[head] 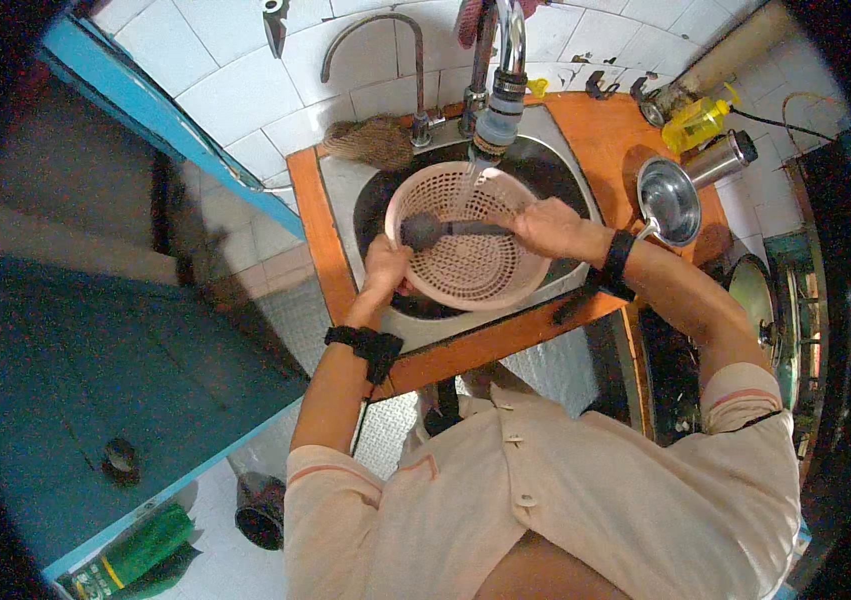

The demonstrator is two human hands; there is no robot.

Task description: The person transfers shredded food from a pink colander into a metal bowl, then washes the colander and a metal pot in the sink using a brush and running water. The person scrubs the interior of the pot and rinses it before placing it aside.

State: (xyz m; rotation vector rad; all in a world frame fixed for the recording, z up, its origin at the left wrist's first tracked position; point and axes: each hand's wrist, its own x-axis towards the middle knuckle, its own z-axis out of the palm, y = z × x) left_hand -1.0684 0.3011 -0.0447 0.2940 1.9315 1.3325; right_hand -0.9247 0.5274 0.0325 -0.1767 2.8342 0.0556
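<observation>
A pink plastic colander (481, 281) is tilted over the metal sink (425, 334), its perforated inside facing up. My left hand (386, 264) grips its left rim. In my right hand (549, 229) is the handle of a dark round-headed scrubbing brush (421, 231), whose head rests at the colander's left inner wall, close to my left hand. Water runs from the faucet (496, 124) into the colander near its far side. Parts of the sink basin and my left fingers are hidden by the colander.
A brown cloth (371, 142) lies at the sink's back left, beside a thin curved tap (419, 82). On the orange counter (590, 135) at right are a metal saucepan (669, 201), a steel cylinder (714, 163) and a yellow pump bottle (695, 126). A blue door (170, 360) stands at left.
</observation>
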